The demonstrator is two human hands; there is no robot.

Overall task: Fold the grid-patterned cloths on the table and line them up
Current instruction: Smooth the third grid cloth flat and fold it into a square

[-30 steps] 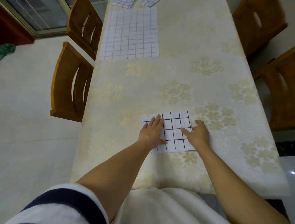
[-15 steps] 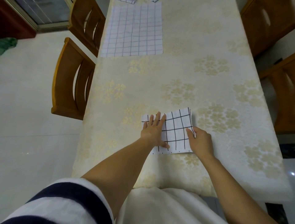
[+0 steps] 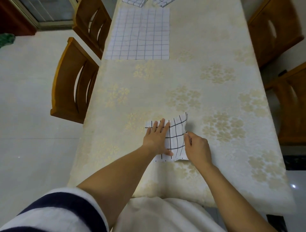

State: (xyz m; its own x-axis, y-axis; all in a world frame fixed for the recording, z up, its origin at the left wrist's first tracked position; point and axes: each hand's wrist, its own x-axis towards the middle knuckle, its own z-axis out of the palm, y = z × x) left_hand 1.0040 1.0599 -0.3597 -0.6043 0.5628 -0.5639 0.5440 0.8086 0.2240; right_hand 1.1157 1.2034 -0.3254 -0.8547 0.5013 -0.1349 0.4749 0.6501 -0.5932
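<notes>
White fabric crossed with bold black lines, the black-grid cloth [image 3: 176, 135] lies near the front of the surface [image 3: 182, 79], just ahead of the person. It is a small rectangle, and from its size I judge it has already been folded at least once. The left hand [image 3: 157, 139] lies flat on its left half, fingers straight and together, pressing it down. The right hand [image 3: 197, 147] pinches the cloth's right edge between thumb and fingers. That side is raised off the surface and curls upward, with a shadow beneath it. This looks like a fold from right to left just starting, with the flat hand marking the crease line.

Farther up the surface, well apart from the hands, a larger fine-grid cloth [image 3: 139, 33] lies spread flat, and it appears not yet folded down. Beyond it, at the far edge, two more gridded cloths [image 3: 132, 2] are cut off by the frame, so I cannot tell whether they are folded. By this showing the task is at an early stage: one cloth is mid-fold, the others wait, and nothing is lined up yet. Wooden chairs [image 3: 72, 82] stand along both sides.
</notes>
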